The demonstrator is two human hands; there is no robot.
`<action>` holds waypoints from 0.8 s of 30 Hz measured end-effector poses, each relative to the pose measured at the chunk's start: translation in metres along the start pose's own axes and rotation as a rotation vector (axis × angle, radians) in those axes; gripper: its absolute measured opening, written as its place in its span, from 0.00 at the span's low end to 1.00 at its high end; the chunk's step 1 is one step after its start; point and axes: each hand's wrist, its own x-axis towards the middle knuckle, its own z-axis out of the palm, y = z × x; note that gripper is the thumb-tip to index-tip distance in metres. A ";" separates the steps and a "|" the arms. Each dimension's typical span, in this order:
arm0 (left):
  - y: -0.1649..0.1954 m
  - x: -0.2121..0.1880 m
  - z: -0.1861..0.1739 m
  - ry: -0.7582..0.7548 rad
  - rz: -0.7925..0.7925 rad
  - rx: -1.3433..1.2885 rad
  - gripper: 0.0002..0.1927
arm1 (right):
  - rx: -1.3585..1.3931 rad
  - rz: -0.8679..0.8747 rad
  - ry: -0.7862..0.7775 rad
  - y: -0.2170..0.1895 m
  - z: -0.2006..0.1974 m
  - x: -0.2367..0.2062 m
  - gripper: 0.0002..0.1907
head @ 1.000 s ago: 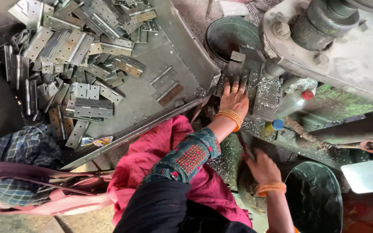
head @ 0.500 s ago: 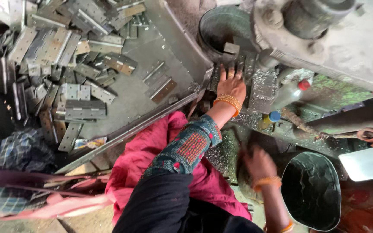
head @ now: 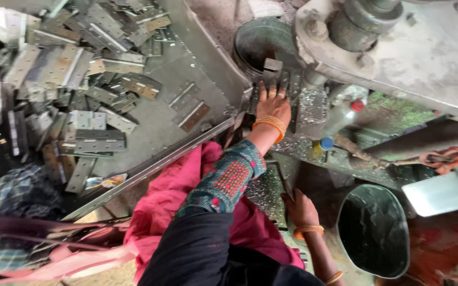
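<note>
My left hand, orange bangles at the wrist, lies flat with fingers spread on several grey hinge plates on the bed of a grey press machine. Its patterned green and red sleeve stretches out from my pink lap. Lower down, my right hand, also with orange bangles, rests at the edge of a speckled metal plate beside a dark bar. Whether it grips the bar is unclear.
A sloped metal tray on the left holds a pile of several hinges. A round metal can stands beyond my left hand. A dark bucket sits at the lower right. A plastic bottle with a red cap lies by the machine.
The view has drifted a little. My left hand stays on the hinge plates and my right hand keeps its place by the plate.
</note>
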 end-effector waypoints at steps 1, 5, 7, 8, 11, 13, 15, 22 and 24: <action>-0.001 0.001 0.000 -0.002 0.000 -0.023 0.24 | -0.021 0.034 -0.012 0.002 0.005 -0.004 0.25; -0.002 0.006 0.001 0.191 0.018 0.026 0.26 | -0.172 0.066 -0.059 -0.011 -0.007 -0.016 0.23; -0.002 -0.004 0.004 0.072 0.029 0.005 0.25 | -0.260 0.025 0.005 -0.029 -0.035 -0.018 0.22; -0.003 -0.012 0.005 0.130 0.050 0.013 0.26 | -0.276 0.006 0.070 -0.040 -0.052 -0.019 0.21; -0.009 -0.063 0.018 0.324 0.133 0.121 0.29 | -0.340 -0.050 0.219 -0.082 -0.089 -0.017 0.20; -0.024 -0.093 0.024 0.434 0.253 0.131 0.24 | -0.393 -0.024 0.212 -0.104 -0.105 -0.013 0.19; -0.034 -0.106 0.025 0.467 0.400 -0.049 0.24 | -0.465 0.062 0.096 -0.117 -0.112 -0.013 0.20; 0.024 -0.058 -0.020 0.474 0.109 -0.140 0.12 | -0.414 0.001 0.202 -0.113 -0.113 -0.016 0.19; 0.037 -0.053 -0.022 0.386 0.042 0.069 0.09 | -0.402 -0.007 0.179 -0.111 -0.115 -0.015 0.19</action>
